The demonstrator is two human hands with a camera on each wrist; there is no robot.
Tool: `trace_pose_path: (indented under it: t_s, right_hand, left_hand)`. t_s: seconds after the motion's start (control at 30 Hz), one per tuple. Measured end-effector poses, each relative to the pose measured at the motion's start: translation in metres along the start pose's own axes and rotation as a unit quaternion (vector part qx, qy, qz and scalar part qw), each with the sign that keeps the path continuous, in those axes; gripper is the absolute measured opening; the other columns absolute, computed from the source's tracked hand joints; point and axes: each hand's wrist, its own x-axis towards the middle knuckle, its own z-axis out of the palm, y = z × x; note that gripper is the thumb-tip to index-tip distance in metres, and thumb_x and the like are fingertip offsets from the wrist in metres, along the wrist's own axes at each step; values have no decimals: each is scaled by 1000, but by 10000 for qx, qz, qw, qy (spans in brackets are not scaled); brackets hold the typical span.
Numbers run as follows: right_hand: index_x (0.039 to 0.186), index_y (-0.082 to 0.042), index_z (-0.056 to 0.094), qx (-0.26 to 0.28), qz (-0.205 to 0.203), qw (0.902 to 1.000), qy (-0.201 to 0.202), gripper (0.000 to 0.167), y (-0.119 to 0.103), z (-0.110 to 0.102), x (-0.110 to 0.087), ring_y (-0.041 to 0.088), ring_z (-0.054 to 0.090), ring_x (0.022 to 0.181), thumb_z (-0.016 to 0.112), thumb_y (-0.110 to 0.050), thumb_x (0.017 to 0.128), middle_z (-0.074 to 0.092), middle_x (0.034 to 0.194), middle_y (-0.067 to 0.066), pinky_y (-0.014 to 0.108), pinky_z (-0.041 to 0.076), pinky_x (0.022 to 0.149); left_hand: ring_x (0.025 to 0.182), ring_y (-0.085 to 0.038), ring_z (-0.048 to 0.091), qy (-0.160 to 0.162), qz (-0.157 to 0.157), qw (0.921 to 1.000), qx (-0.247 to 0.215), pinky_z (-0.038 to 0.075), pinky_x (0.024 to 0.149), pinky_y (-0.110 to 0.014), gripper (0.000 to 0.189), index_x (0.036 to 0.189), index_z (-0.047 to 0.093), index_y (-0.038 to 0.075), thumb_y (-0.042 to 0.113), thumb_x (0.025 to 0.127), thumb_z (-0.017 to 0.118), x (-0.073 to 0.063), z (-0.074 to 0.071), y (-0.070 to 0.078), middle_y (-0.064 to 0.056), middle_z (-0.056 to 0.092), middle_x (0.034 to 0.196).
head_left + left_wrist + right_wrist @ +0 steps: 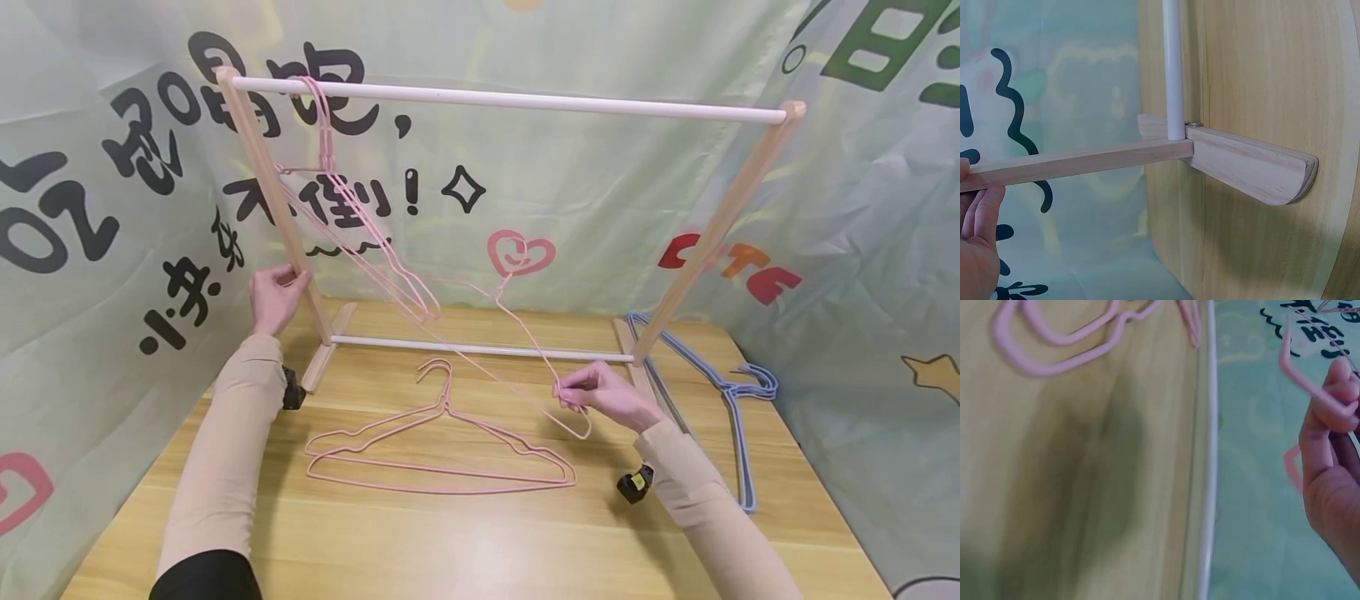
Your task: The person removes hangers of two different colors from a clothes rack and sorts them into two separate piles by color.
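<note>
My left hand (276, 298) pinches the left wooden post (262, 171) of a small clothes rack, partway up; in the left wrist view its thumb and fingers (986, 215) lie on opposite sides of the post. Between the fingertips of my right hand (609, 397) is one shoulder of a pink wire hanger (527, 333), held up in front of the rack with its hook pointing upward. Several pink hangers (369, 223) hang at the left end of the white top rail (510, 100). Pink hangers (447, 408) also lie overlapping on the table, below the held one.
Blue hangers (737, 433) lie stacked at the right, beside the rack's right post (716, 229). A white lower bar (480, 347) joins the posts near the wooden feet (321, 365). Behind the wooden table (420, 542) hangs a printed curtain (600, 183).
</note>
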Motion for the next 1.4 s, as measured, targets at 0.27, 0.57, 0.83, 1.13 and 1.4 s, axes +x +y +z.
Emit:
trace_pose_path:
  t_s: [0.27, 0.57, 0.83, 1.13, 1.4]
  right_hand:
    - [100, -10, 74, 697, 163, 9837, -1650, 29, 24, -3, -11, 0, 60, 72, 50, 7, 99, 70, 84, -8, 12, 49, 64]
    - [100, 18, 63, 1347, 525, 9519, -2703, 18, 38, 19, 0, -2, 59, 69, 46, 11, 97, 72, 86, -8, 11, 48, 61]
    - [107, 40, 39, 1030, 878, 9517, -2754, 32, 39, 29, 13, -2, 58, 65, 49, 11, 96, 72, 81, -9, 10, 47, 59]
    - [107, 18, 67, -840, 895, 9831, -1359, 24, 24, 30, 14, 0, 51, 55, 64, 0, 92, 74, 79, 17, 14, 43, 53]
    - [115, 11, 68, -1844, 378, 9817, -284, 26, -21, 32, 35, 9, 59, 70, 61, -6, 97, 71, 103, 31, 25, 52, 63]
  left_hand:
    - [120, -35, 67, 6, 16, 10000, 38, 49, 109, -41, 35, 124, 69, 0, 19, 95, 67, 0, 0, 0, -23, 70, 121]
    - [120, -35, 66, -4, 0, 10000, 62, 49, 109, -41, 34, 124, 69, -1, 18, 96, 66, 1, 1, 0, -22, 70, 121]
    - [120, -36, 66, -43, -10, 10000, 43, 49, 109, -41, 35, 125, 68, 0, 19, 96, 65, -1, 0, 1, -22, 69, 123]
    - [121, -35, 66, -77, -21, 10000, -44, 48, 110, -42, 36, 125, 68, 0, 19, 95, 66, 0, 2, 2, -23, 69, 123]
    - [120, -36, 66, -85, -134, 9999, 47, 50, 108, -43, 37, 126, 68, 1, 22, 96, 65, -1, 0, 2, -23, 69, 124]
